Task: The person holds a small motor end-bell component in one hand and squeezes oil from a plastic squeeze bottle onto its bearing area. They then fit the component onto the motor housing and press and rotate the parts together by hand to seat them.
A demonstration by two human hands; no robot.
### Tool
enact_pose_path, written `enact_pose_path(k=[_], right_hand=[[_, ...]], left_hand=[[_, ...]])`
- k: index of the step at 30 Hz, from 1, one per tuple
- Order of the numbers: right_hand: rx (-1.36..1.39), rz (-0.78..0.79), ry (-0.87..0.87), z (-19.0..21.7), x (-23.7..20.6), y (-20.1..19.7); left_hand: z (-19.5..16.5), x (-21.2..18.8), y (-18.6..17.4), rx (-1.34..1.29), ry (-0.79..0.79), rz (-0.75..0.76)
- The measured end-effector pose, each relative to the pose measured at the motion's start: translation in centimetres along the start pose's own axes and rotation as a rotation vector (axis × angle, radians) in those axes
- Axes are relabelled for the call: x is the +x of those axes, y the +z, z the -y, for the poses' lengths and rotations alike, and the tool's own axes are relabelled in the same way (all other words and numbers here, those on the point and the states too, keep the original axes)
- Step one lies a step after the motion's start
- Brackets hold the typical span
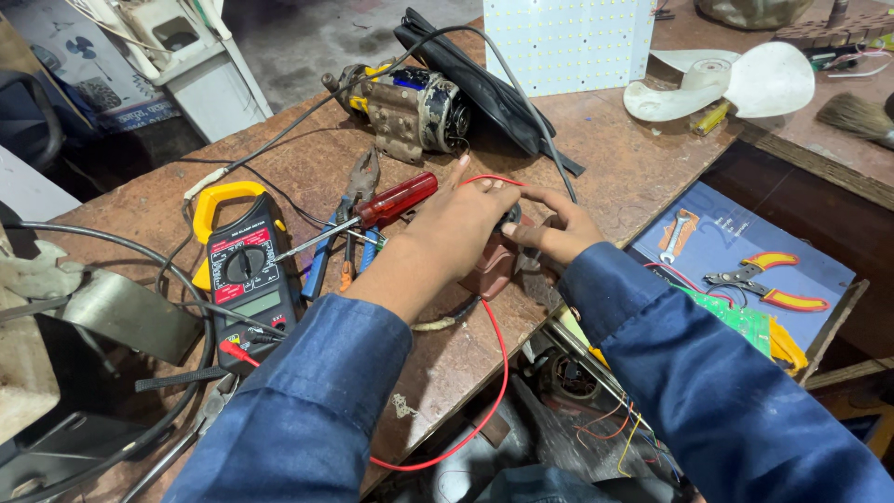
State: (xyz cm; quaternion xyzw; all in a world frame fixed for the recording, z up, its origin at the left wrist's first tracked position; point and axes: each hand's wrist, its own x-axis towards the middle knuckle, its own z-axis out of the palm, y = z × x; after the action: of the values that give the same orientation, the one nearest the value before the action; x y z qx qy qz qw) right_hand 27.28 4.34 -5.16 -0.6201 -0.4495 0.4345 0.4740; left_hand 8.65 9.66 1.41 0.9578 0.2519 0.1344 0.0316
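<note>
A small reddish-brown motor-like part (492, 265) is seen near the right edge of the brown wooden worktop (605, 158). It is covered from above by the left hand (461, 228), fingers closed loosely over it. The right hand (557, 231) is placed against its right side, fingers curled on it. A thin red wire (498, 373) is looped from the part over the near edge. A red-handled screwdriver (372, 212) lies just left, beside a yellow and black clamp meter (244, 261)

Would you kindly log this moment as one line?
left hand: on reddish-brown part | right hand: touching same part | red wire: trailing off bench | red-handled screwdriver: lying nearby
</note>
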Motion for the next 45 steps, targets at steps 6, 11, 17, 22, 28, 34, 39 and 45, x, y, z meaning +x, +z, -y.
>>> enact_pose_path(k=[6,11,17,22,28,34,39,45], right_hand=[[0.019,-0.01,0.022,0.2,-0.5,0.0],[0.029,-0.004,0.002,0.4,-0.4,0.0],[0.02,-0.013,-0.007,0.9,-1.0,0.2],[-0.02,-0.078,0.039,1.6,-1.2,0.7],[0.011,-0.082,-0.005,0.8,-0.9,0.7],[0.003,-0.109,-0.057,-0.4,0.0,0.7],[-0.009,-0.119,-0.02,-0.6,0.1,0.6],[-0.047,-0.134,0.041,-0.1,0.0,0.7]], left_hand=[[0.0,0.0,0.3,0.013,-0.008,0.012],[0.2,0.0,0.4,0.025,0.01,-0.023],[0.3,-0.3,0.3,-0.02,0.003,-0.027],[0.4,-0.3,0.4,0.023,0.02,-0.056],[0.5,-0.5,0.2,-0.044,0.011,-0.05],[0.9,-0.3,-0.4,-0.018,0.01,0.059],[1.0,-0.1,-0.7,-0.021,0.003,0.105],[1.1,-0.1,-0.3,-0.013,-0.059,0.16]])
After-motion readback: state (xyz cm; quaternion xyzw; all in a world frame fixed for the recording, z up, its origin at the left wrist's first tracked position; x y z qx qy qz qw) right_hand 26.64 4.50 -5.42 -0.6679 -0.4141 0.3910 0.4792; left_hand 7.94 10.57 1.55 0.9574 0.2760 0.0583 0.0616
